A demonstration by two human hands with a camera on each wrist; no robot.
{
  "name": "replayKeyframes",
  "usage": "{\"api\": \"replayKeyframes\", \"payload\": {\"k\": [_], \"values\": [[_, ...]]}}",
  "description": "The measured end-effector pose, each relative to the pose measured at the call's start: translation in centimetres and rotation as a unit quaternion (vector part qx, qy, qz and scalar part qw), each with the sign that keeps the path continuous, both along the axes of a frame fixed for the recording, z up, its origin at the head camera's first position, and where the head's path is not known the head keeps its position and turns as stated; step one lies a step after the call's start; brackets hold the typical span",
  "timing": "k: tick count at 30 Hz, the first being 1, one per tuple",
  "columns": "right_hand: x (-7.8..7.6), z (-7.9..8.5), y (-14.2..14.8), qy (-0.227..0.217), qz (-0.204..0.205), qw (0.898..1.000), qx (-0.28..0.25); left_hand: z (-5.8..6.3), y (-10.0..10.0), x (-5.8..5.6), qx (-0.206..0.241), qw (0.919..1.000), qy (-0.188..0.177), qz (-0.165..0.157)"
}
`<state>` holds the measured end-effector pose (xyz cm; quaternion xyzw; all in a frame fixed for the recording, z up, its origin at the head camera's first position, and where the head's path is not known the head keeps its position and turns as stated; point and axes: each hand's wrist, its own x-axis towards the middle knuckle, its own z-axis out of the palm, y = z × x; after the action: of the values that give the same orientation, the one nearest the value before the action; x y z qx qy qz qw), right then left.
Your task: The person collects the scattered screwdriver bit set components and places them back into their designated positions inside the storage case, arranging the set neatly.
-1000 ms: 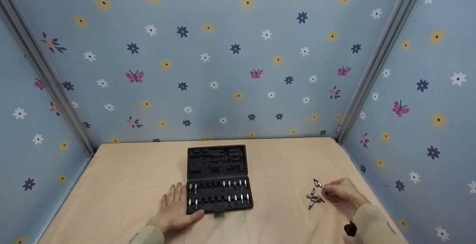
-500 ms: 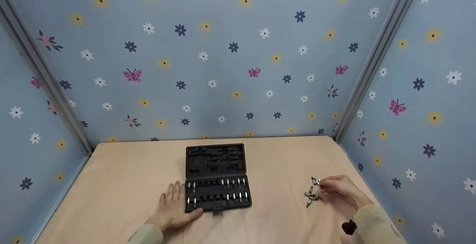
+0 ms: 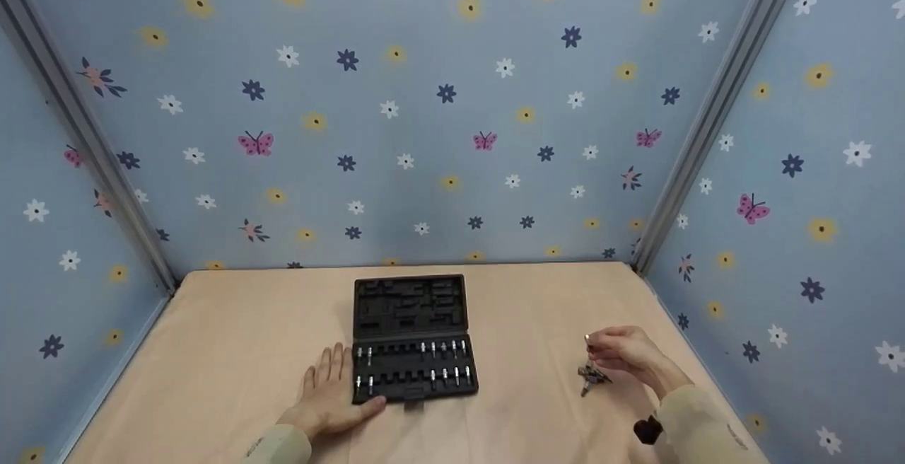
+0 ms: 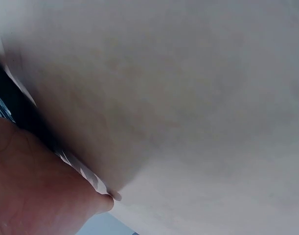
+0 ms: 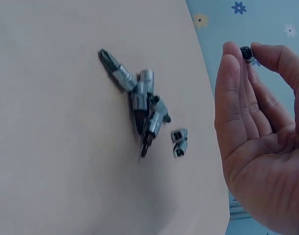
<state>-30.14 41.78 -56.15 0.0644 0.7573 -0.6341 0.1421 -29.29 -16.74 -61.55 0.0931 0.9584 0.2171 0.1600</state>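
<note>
Metal bit (image 5: 246, 54) pinched at tips of right hand (image 3: 629, 352), apart from loose bits (image 5: 139, 96); left hand (image 3: 327, 395) straight-fingered against black case (image 3: 413, 364).

The pale cream sleeves (image 3: 696, 418) both carry small, dark, illegible markings (image 3: 736, 437).

Open rectangular black plastic case (image 3: 416, 364): slim silver metal bits (image 3: 433, 377) inside. Right of case: loose silver-and-dark metal bits (image 5: 139, 96). Beneath case: pale peach cloth-covered table (image 3: 233, 337). Behind case: light-blue wall (image 3: 424, 128), yellow, white, navy flowers (image 3: 446, 93), pink butterflies (image 3: 255, 144).
</note>
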Motion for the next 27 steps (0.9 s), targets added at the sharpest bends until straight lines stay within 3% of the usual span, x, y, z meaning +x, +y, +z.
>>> {"api": "replayKeyframes", "payload": {"k": [17, 27], "values": [[-1.1, 0.3, -4.4, -0.007, 0.018, 0.999, -0.029, 0.0, 0.1, 0.1, 0.002, 0.9999, 0.011, 0.004], [-2.1, 0.2, -8.1, 0.013, 0.037, 0.999, -0.012, 0.0, -0.1, 0.2, 0.003, 0.9998, 0.019, -0.005]]}}
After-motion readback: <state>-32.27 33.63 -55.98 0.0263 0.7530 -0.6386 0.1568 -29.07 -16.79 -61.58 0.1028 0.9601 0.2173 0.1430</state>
